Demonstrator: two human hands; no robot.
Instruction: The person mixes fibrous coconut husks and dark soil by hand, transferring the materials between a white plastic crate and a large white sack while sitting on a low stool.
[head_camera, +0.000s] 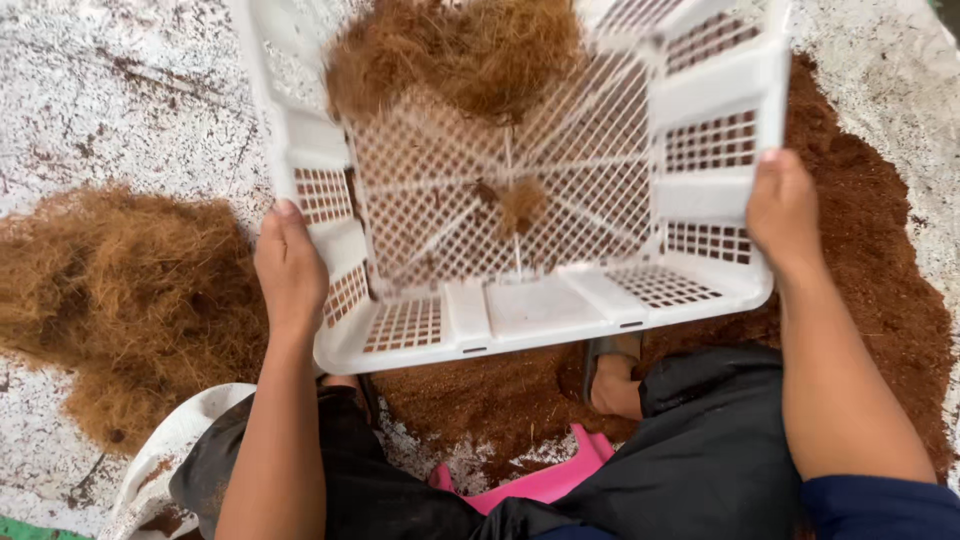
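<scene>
Both hands held a white plastic crate (520, 200) with latticed walls and floor, tipped away from the person. The left hand (290, 270) was closed around the crate's left rim, thumb on the outer edge, and the right hand (783, 212) was closed on the right rim in the same grip. A clump of brown, hairy coir fibre (455, 55) lay bunched against the crate's far end, and a small tuft (520, 205) clung near the middle of the lattice floor (the crate looked blurred). Under the crate, fine reddish-brown dust (870, 260) lay spread over the pale concrete floor (120, 90). A loose heap of fibre (130, 290) sat on the floor to the left, near the left hand. A sandalled foot (612, 375) rested on the dust below the crate, beside a pink stool (545, 480).
</scene>
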